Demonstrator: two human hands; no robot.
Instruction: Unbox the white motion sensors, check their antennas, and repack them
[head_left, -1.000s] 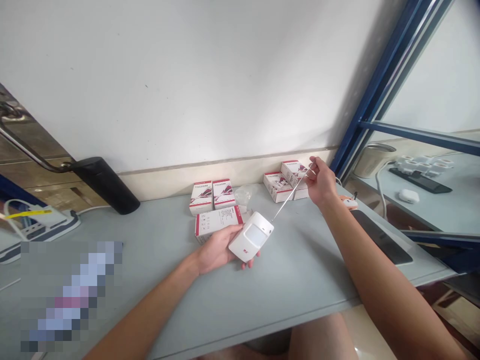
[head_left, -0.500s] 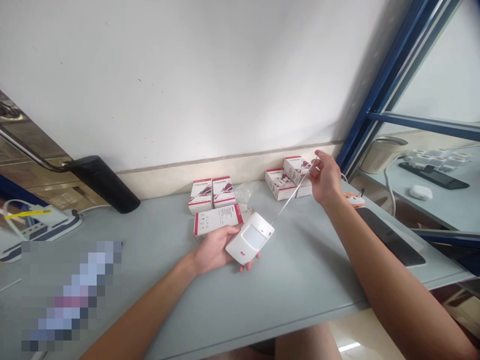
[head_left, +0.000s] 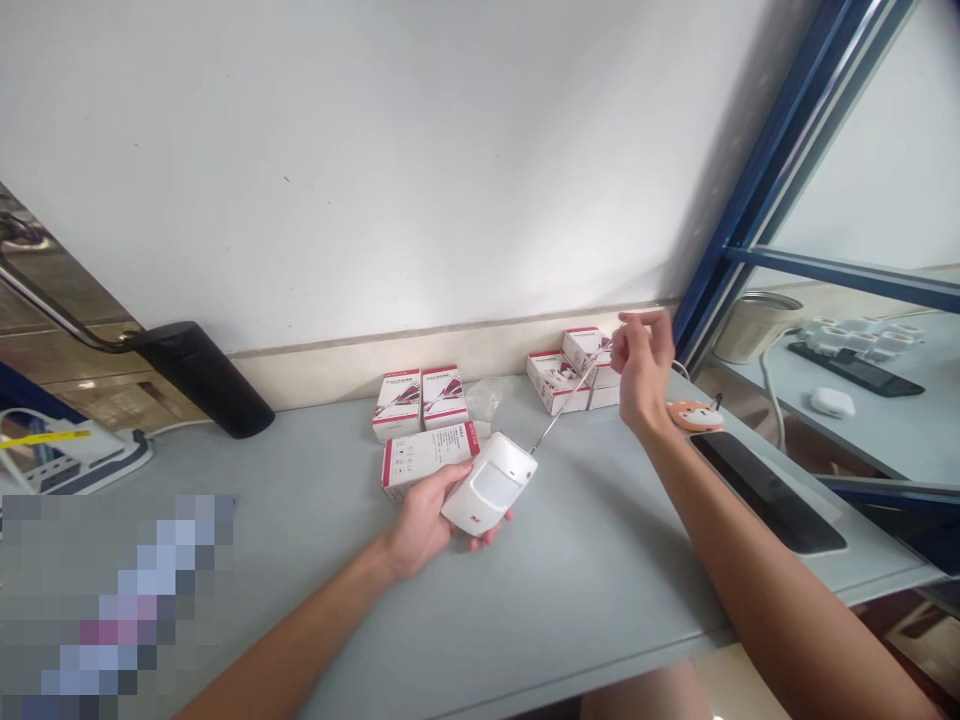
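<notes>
My left hand [head_left: 424, 520] is closed around a white motion detector [head_left: 484, 488], thumb along its side and fingertips showing beneath. The detector's face, with a pale lens window and a small red mark, is turned up toward me, tilted above the table. From its upper right corner a thin metal telescopic antenna [head_left: 559, 412] stretches up and right. My right hand [head_left: 643, 365] is at the antenna's far end, fingers curled in against it. Those fingers hide the tip.
Small red-and-white boxes stand near the wall: a pair [head_left: 397, 403], a lying box [head_left: 427, 460] by my left hand, and more [head_left: 555, 380] behind the antenna. A crumpled clear bag [head_left: 486, 398], a black cylinder [head_left: 206, 380], a phone [head_left: 765, 490], an orange-white item [head_left: 696, 415] and a power strip [head_left: 97, 470] surround the work.
The right hand has turned, and its fingers are more curled by the antenna's end. A shorter length of antenna shows now. The left hand keeps hold of the detector; the view has shifted slightly.
</notes>
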